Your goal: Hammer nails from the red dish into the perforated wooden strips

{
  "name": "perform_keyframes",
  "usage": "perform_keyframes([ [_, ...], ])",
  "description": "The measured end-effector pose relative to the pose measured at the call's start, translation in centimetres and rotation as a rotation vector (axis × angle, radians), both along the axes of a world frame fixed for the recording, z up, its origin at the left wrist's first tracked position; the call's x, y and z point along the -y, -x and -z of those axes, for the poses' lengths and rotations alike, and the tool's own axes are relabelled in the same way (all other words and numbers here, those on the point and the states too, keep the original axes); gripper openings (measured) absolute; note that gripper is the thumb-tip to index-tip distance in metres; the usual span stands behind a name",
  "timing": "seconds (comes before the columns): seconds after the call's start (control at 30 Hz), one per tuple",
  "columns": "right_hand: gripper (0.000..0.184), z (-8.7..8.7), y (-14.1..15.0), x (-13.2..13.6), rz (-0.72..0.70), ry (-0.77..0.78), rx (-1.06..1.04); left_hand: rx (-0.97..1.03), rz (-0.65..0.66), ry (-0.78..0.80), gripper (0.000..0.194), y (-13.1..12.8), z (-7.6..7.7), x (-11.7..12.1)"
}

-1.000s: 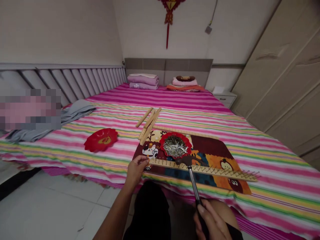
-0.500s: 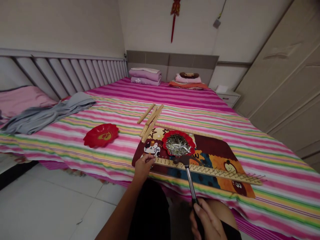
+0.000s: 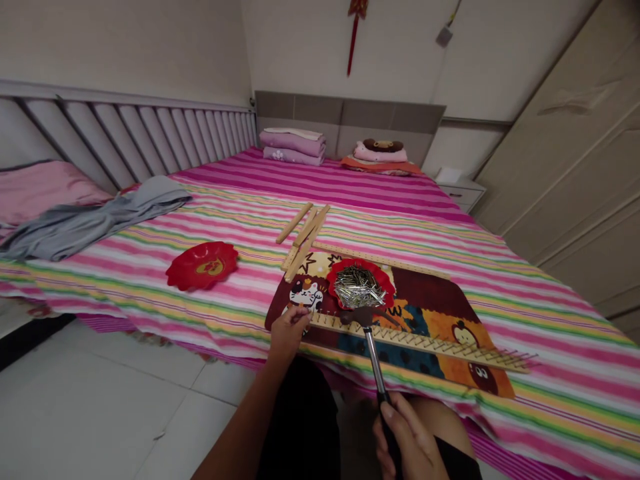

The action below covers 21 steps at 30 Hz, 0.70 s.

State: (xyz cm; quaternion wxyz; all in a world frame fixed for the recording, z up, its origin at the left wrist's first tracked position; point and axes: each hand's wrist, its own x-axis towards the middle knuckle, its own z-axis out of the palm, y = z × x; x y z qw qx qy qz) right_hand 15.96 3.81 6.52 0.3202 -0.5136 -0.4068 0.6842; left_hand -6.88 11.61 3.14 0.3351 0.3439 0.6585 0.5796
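My left hand is closed in a pinch at the left end of a long wooden strip. Whatever its fingertips hold is too small and hidden to make out. A row of thin nails stands up along the strip, those toward the right end leaning. In my right hand, the fingers wrap the black grip of a hammer with a shiny metal shaft. Its dark head hovers over or rests by the strip, right of my left hand; contact cannot be told. Just behind, a red scalloped dish holds a heap of nails.
A patterned mat lies under the strip and dish on a striped bed. Another wooden strip with holes lies along its far edge. Several short wooden bars are behind left. A second red dish and grey cloth lie left.
The hammer and my right hand have shifted slightly left, bringing the head nearer my left hand. My left hand stays at the strip's end. The view has tilted a little.
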Motion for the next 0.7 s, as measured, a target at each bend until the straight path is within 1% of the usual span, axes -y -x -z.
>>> perform_keyframes([
  [0.17, 0.036, 0.3, 0.1, 0.0, -0.014, 0.006, 0.009, 0.028, -0.019, -0.005, 0.024, -0.1, 0.1, -0.1],
  [0.27, 0.037, 0.3, 0.1, 0.0, -0.012, -0.005, 0.005, 0.005, 0.013, -0.013, 0.021, 0.0, 0.2, 0.0],
  [0.4, 0.041, -0.1, 0.3, 0.1, 0.007, 0.038, 0.000, -0.115, 0.058, -0.004, 0.017, 0.0, -0.1, 0.2],
  [0.5, 0.042, -1.0, 0.8, 0.0, 0.057, 0.044, 0.023, -0.244, 0.071, -0.002, 0.013, 0.0, -0.1, 0.3],
  [0.57, 0.039, -1.8, 1.3, -0.4, 0.022, -0.032, 0.039, -0.331, 0.066, -0.012, 0.011, 0.0, 0.0, 0.4],
  [0.63, 0.035, -2.3, 1.8, -1.1, -0.047, -0.182, 0.101, -0.405, 0.066, -0.035, 0.012, 0.0, 0.3, 0.5],
  [0.7, 0.034, -2.4, 2.4, -1.9, -0.121, -0.318, 0.171, -0.466, 0.080, -0.066, 0.014, -0.1, 0.6, 0.5],
])
